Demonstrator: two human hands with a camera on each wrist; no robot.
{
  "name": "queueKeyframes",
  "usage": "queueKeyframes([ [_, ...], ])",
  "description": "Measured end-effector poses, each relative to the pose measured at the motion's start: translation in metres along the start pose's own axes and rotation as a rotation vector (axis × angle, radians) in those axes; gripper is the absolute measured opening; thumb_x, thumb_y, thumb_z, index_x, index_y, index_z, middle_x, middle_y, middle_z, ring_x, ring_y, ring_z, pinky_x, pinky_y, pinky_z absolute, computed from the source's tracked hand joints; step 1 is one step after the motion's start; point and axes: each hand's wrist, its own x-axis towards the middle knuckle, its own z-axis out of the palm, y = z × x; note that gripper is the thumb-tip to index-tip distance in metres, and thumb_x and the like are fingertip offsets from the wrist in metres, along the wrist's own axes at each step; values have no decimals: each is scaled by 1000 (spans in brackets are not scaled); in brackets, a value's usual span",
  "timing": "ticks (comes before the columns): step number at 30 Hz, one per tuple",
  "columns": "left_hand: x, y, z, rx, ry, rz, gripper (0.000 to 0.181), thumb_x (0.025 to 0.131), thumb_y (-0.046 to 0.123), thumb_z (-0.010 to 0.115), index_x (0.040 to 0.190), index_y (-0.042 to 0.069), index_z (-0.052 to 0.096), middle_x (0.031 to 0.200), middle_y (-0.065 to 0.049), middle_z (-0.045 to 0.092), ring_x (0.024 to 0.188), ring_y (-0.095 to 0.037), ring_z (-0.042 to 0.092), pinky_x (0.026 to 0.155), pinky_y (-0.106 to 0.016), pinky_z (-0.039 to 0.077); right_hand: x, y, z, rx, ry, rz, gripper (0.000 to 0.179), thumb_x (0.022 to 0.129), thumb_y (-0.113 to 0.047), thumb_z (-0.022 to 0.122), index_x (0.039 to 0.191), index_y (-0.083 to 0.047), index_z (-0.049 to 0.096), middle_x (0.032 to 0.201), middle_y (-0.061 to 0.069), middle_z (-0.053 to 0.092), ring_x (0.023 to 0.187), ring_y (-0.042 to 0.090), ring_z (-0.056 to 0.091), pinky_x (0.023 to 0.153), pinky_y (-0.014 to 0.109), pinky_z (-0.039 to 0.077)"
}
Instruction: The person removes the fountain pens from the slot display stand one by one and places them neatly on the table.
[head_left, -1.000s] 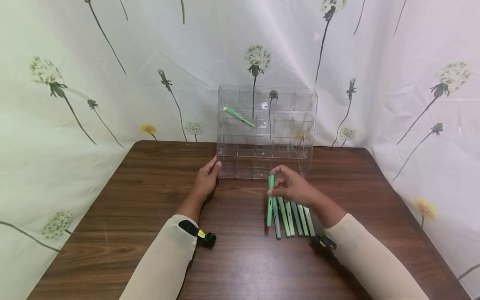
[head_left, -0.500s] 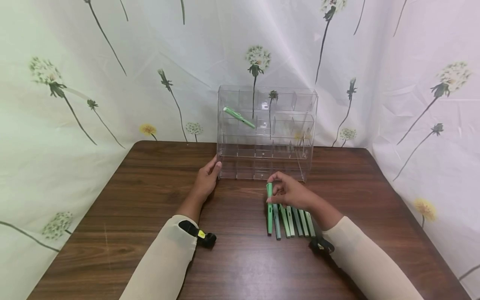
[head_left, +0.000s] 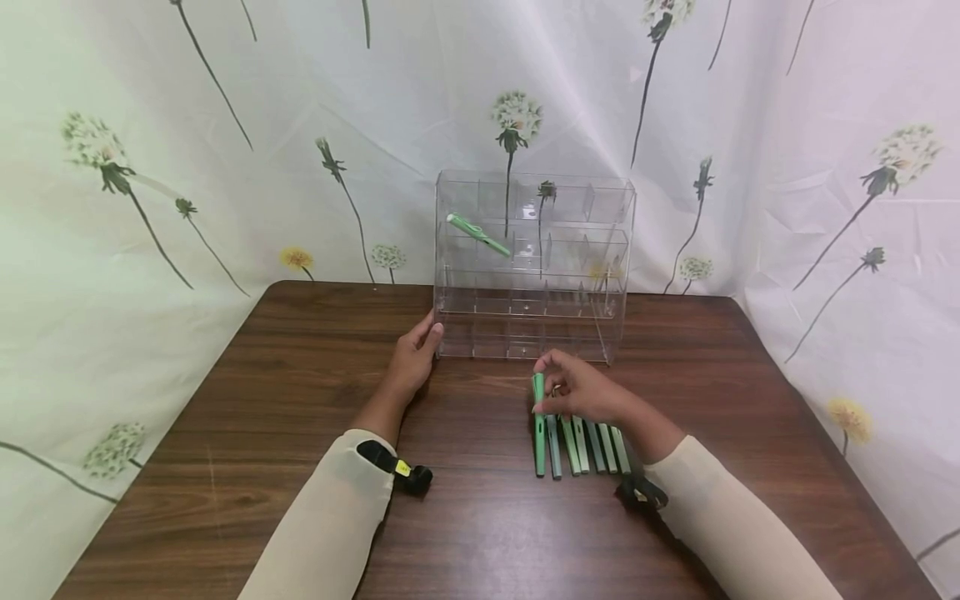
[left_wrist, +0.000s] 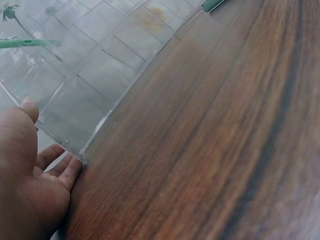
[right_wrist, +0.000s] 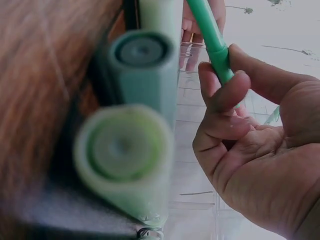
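Observation:
My right hand (head_left: pixel 581 392) pinches a bright green capped pen (head_left: pixel 539 450) near its clip end, thumb on one side and fingers on the other. The pen points toward me, just left of a row of green and grey-green pens (head_left: pixel 583 446) lying side by side on the table. In the right wrist view, blunt pen ends (right_wrist: pixel 122 145) loom close to the camera. My left hand (head_left: pixel 412 358) holds the lower left side of a clear tiered display stand (head_left: pixel 517 314), thumb at its edge. Another green pen (head_left: pixel 478 234) lies slanted across the stand's upper left compartments.
The dark wood table (head_left: pixel 300 500) ends at a white curtain (head_left: pixel 285 100) printed with dandelions, right behind the stand. Black wrist cameras (head_left: pixel 412 478) are strapped over both cream sleeves (head_left: pixel 315 517).
My right hand has come toward me and down with the green pen, bringing it alongside the left end of the row. The left hand and the stand have stayed in place.

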Motion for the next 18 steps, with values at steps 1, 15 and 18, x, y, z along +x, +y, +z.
queueKeyframes([
  [1,0,0,0,2,0,0,61,117,47,48,173,26,35,179,-6,34,168,-29,29,139,-49,24,0,0,0,-9,2,3,61,99,-7,81,148,1,47,96,8,64,72,21,58,64,37,57],
  [15,2,-3,-1,-5,-10,-7,61,117,47,48,173,26,33,180,-6,33,168,-31,30,139,-50,25,0,4,4,-261,119,2,55,96,-18,87,145,-4,65,138,16,69,133,40,65,104,56,59],
  [18,2,-3,-1,-16,-7,-3,61,117,45,49,173,26,34,179,-6,33,168,-30,31,139,-50,25,0,4,5,-251,126,18,56,96,-18,86,146,-5,65,152,18,64,147,44,57,114,62,54],
])
